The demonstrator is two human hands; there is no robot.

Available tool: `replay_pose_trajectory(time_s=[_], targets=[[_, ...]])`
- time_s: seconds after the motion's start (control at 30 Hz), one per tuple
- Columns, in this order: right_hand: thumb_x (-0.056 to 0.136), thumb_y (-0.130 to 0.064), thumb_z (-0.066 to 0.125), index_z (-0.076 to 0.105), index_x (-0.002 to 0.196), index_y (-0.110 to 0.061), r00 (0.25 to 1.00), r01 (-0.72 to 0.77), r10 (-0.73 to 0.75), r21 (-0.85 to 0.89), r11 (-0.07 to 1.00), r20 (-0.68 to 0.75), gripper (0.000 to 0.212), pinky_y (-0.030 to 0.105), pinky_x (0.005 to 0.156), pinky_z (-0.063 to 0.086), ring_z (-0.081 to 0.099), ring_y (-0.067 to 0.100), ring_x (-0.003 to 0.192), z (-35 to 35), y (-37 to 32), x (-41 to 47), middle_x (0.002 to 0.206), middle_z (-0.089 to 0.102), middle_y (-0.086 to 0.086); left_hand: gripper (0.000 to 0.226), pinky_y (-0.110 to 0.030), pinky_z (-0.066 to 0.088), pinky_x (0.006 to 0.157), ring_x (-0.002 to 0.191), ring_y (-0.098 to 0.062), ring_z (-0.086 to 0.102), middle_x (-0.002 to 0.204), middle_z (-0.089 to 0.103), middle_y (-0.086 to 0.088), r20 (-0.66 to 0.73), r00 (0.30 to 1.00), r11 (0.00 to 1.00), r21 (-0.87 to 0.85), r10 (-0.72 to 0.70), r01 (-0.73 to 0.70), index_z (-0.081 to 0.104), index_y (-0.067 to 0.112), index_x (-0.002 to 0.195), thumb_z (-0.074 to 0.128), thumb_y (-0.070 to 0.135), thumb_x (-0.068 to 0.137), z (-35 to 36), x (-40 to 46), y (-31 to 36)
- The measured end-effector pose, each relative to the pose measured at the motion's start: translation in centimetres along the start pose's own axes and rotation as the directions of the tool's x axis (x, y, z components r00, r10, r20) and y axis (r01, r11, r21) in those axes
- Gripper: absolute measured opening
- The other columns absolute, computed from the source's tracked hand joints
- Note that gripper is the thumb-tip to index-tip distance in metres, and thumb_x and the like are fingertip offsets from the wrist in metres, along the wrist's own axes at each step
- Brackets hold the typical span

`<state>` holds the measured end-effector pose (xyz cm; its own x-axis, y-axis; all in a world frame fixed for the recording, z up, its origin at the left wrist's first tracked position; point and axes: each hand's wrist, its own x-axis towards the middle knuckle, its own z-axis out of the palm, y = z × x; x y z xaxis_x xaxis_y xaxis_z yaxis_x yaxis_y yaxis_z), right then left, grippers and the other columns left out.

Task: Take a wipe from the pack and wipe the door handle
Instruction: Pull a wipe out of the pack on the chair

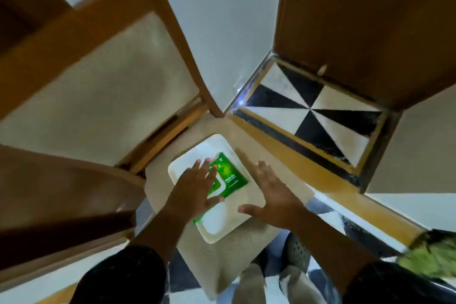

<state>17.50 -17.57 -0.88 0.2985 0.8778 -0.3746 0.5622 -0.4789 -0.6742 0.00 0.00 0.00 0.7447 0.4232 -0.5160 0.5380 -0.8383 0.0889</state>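
Note:
A green pack of wipes (232,177) lies flat on a white rectangular tray (222,227) that rests on a cushioned chair seat. My left hand (195,186) is spread flat over the left part of the pack, fingers apart. Over the tray's right edge, my right hand (271,192) has its fingers apart and holds nothing. The brown wooden door (370,27) stands open at the upper right; its handle is not in view.
The chair's cream backrest and wooden frame (98,86) rise at the left. A doorway threshold with black-and-white triangle floor tiles (318,111) lies to the right of the seat. A green fuzzy object (431,256) sits at the lower right edge.

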Motion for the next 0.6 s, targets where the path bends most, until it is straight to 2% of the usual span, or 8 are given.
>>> replay_pose_trajectory(time_s=[0.1, 0.17, 0.3, 0.6], targets=[[0.063, -0.088, 0.045, -0.004, 0.15, -0.021, 0.996, 0.046, -0.042, -0.064, 0.997, 0.073, 0.121, 0.035, 0.113, 0.007, -0.012, 0.008, 0.139, 4.4, 0.8, 1.7, 0.16, -0.006, 0.0, 0.085, -0.057, 0.045, 0.105, 0.135, -0.047, 0.047, 0.145, 0.049, -0.028, -0.12, 0.992, 0.999, -0.02, 0.043, -0.046, 0.052, -0.006, 0.14, 0.078, 0.049, 0.081, 4.3, 0.7, 0.1], [0.063, -0.089, 0.044, -0.006, 0.15, -0.019, 0.993, 0.073, -0.064, -0.092, 0.993, 0.1, 0.123, 0.033, 0.112, 0.005, -0.013, 0.009, 0.14, 6.4, 1.1, 2.6, 0.16, -0.009, 0.002, 0.082, -0.056, 0.052, 0.096, 0.124, -0.046, 0.058, 0.134, 0.06, -0.028, -0.192, 0.981, 1.0, -0.005, 0.024, -0.025, 0.059, -0.008, 0.13, 0.085, 0.044, 0.074, 6.2, 1.0, 0.3], [0.062, -0.091, 0.042, -0.01, 0.149, -0.02, 0.99, 0.116, -0.103, -0.137, 0.984, 0.098, 0.124, 0.034, 0.113, 0.006, -0.015, 0.013, 0.143, 9.0, 1.5, 4.6, 0.159, -0.015, 0.001, 0.082, -0.053, 0.052, 0.098, 0.128, -0.042, 0.056, 0.138, 0.058, -0.026, -0.265, 0.964, 1.0, 0.018, 0.017, -0.013, 0.058, -0.007, 0.134, 0.085, 0.043, 0.075, 8.6, 1.8, -0.6], [0.058, -0.095, 0.038, -0.016, 0.148, -0.021, 0.99, 0.096, -0.075, -0.18, 0.979, 0.123, 0.128, 0.033, 0.113, -0.005, -0.022, 0.016, 0.143, 11.4, 2.0, 6.1, 0.157, -0.025, 0.002, 0.071, -0.051, 0.051, 0.104, 0.136, -0.04, 0.049, 0.146, 0.05, -0.024, -0.274, 0.96, 0.998, 0.004, 0.067, -0.068, 0.052, -0.004, 0.14, 0.076, 0.037, 0.087, 9.3, 2.3, -1.9]])
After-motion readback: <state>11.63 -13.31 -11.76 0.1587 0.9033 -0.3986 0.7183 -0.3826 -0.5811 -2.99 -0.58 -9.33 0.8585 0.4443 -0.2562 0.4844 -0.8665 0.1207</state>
